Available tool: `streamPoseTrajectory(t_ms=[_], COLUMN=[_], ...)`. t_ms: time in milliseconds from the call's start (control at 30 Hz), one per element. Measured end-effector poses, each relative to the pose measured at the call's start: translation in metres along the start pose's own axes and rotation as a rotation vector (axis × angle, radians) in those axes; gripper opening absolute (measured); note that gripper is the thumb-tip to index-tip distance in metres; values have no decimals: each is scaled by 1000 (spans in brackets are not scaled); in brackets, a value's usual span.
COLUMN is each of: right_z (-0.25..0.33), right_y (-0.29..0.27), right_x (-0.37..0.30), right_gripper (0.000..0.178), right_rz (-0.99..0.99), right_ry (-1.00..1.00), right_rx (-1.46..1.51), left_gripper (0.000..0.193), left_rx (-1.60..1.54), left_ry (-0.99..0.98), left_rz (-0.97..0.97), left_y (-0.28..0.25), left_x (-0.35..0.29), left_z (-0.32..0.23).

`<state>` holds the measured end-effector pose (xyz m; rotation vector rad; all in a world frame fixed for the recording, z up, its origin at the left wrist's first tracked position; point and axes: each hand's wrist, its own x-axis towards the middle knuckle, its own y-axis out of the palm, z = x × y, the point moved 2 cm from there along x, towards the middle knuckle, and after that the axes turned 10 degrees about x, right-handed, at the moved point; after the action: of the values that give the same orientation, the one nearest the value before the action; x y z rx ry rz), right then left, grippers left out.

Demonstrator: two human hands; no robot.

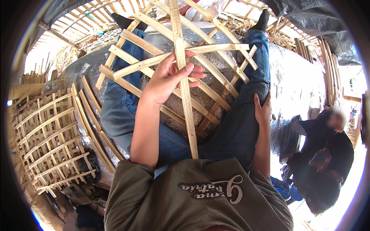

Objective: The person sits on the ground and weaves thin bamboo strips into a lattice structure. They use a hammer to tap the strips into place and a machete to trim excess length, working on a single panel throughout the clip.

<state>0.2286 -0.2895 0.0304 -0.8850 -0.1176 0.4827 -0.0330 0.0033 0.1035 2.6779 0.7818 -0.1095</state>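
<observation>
A long, pale bamboo strip (187, 104) runs lengthwise down the middle, from the top edge to my shirt. My left hand (167, 79) grips it near mid-length, thumb on the front and fingers passing behind. Under it, a loose lattice of crossed bamboo strips (140, 42) spreads over and between my legs. One slightly bowed crosswise strip (223, 47) touches the held strip just above my fingers. On my right leg, beside the knee, my right hand (263, 109) lies with thumb and forefinger apart and holds nothing; its other fingers are hidden.
At the left stands a woven bamboo panel (58, 131), with several long strips (92, 131) beside it. A person in black (325, 150) sits close by on the right. Upright slats (330, 73) lean at the far right, and dark sheeting (308, 19) hangs above.
</observation>
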Motion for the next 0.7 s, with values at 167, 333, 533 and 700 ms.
streamPoseTrajectory(t_ms=[167, 333, 533, 700], right_z=[-2, 1, 120, 134], right_y=[2, 4, 22, 49], right_x=[0, -7, -95, -137], right_gripper=[75, 61, 43, 35], right_rz=[7, -60, 304, 816], right_ry=[-20, -144, -535, -189], right_rx=[-25, -168, 96, 621], left_gripper=[47, 52, 50, 47], left_rx=[34, 36, -82, -91], left_ry=[-2, -59, 1, 100], left_rz=[67, 98, 20, 5], left_y=[-2, -7, -31, -48], left_x=[0, 1, 10, 17], left_z=[2, 1, 22, 23])
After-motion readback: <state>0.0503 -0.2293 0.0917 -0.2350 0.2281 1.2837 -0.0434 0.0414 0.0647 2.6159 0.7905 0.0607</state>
